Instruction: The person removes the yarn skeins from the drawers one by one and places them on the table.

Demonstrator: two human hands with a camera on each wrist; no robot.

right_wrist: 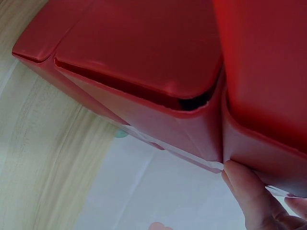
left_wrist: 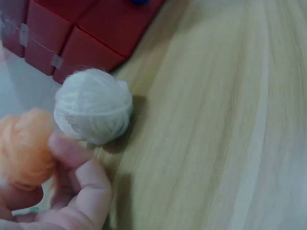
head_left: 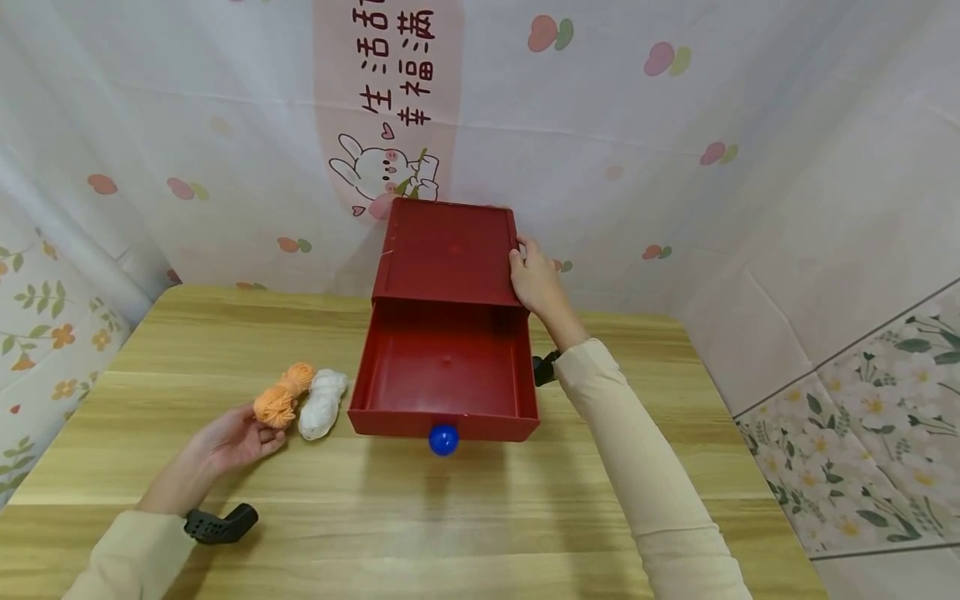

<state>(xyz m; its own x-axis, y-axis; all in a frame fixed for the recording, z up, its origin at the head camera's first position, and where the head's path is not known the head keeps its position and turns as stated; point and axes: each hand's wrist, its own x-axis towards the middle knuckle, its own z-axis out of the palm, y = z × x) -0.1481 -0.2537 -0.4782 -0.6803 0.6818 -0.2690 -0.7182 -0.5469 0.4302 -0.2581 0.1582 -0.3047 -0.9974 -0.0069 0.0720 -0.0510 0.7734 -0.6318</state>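
Observation:
My left hand (head_left: 238, 440) pinches a small skein of orange yarn (head_left: 277, 404) at the left of the table. Beside it lies a skein of white yarn (head_left: 322, 404), seen as a wound white ball (left_wrist: 93, 106) in the left wrist view. A red plastic drawer box (head_left: 453, 250) stands at the back middle. Its drawer (head_left: 442, 375), with a round blue knob (head_left: 443, 440), is pulled out, and nothing shows inside. At the box's upper right edge my right hand (head_left: 538, 279) grips its side. In the right wrist view a fingertip (right_wrist: 237, 172) touches the red wall; other fingers are partly hidden.
Behind the box hangs a printed white curtain (head_left: 600, 125), close to the table's back edge. The wooden table (head_left: 450, 533) extends in front. A flowered panel (head_left: 862, 425) stands at the right. Clear tape (left_wrist: 56, 61) crosses the box's side.

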